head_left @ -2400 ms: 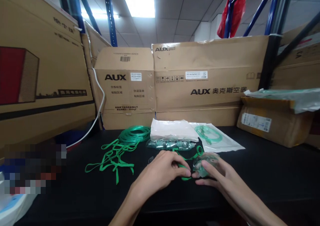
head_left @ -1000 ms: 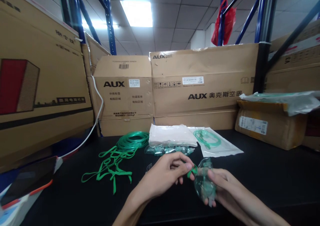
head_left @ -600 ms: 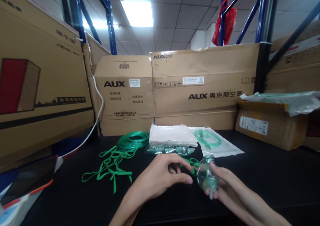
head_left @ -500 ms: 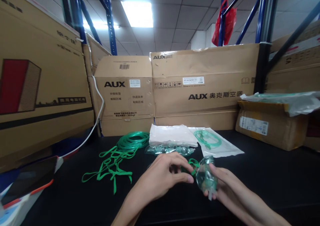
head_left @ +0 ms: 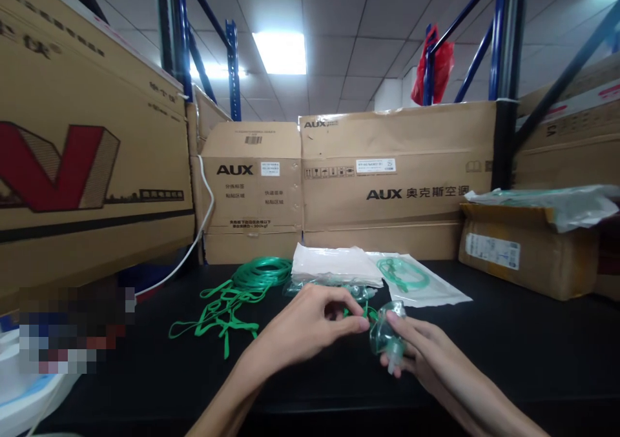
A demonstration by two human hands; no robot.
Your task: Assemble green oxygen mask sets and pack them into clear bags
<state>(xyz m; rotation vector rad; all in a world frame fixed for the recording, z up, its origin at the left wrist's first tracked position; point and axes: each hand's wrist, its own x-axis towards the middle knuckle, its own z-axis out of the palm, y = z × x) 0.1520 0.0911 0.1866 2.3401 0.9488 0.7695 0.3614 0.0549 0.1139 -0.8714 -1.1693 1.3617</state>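
My right hand (head_left: 411, 343) holds a clear, green-tinted oxygen mask (head_left: 386, 334) by its side, thumb on top and fingers beneath, its pale connector pointing down toward me. Thumb and index finger of my left hand (head_left: 324, 317) are pinched together just left of the mask, on a green elastic strap (head_left: 371, 312) that runs to it. Part of that strap is hidden behind the left fingers. On the left lie loose green straps (head_left: 227, 324), in front of a coil of green tubing (head_left: 264, 272).
Behind my hands, white packets (head_left: 334, 263) lie over more clear masks (head_left: 358, 292). A clear-fronted pouch with green tubing (head_left: 411, 279) is to their right. A cardboard box (head_left: 527, 250) stands at right; AUX cartons (head_left: 397, 217) line the back. A white cable (head_left: 206, 211) hangs at left.
The mask and my right hand have shifted slightly left and up in view. My left thumb and index finger have come closer together at the strap. The camera view has tilted and shifted.
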